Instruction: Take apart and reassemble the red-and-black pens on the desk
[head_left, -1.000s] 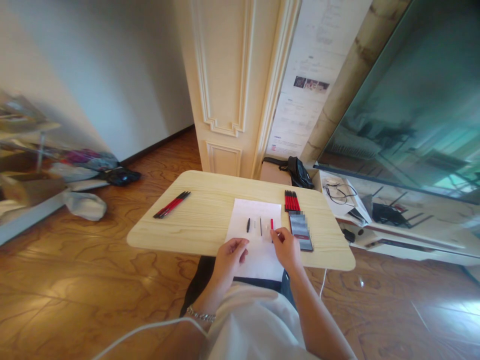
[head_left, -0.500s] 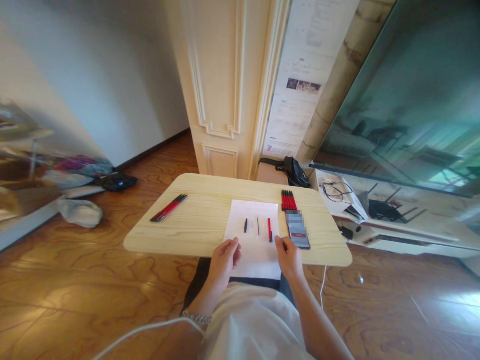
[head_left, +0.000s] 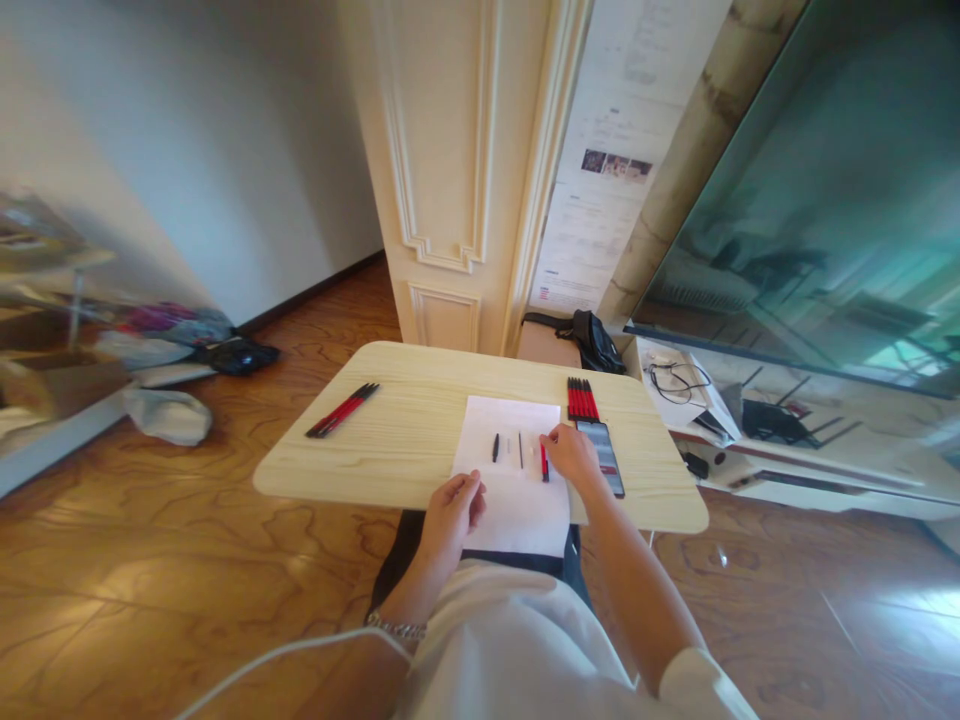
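A white sheet of paper (head_left: 517, 515) lies on the light wooden table, over its front edge. Pen parts rest on it in a row: a short black piece (head_left: 496, 447), a small clear part (head_left: 508, 445) that is hard to make out, a thin dark refill (head_left: 521, 450) and a red pen barrel (head_left: 544, 466) with a black end. My right hand (head_left: 571, 455) has its fingertips pinched at the barrel's upper end. Over the paper's left side, my left hand (head_left: 454, 505) is loosely closed, thumb against the forefinger, with nothing visible in it.
Several red and black pens (head_left: 582, 399) lie side by side at the table's back right. Below them is a phone (head_left: 602, 455), partly behind my right hand. More red pens (head_left: 343, 410) lie at the left of the table (head_left: 405, 440). A white cable (head_left: 300, 645) crosses my left forearm.
My right hand has moved forward, from beside the barrel's lower end to its upper end. My left hand stays in place. The view has shifted slightly.
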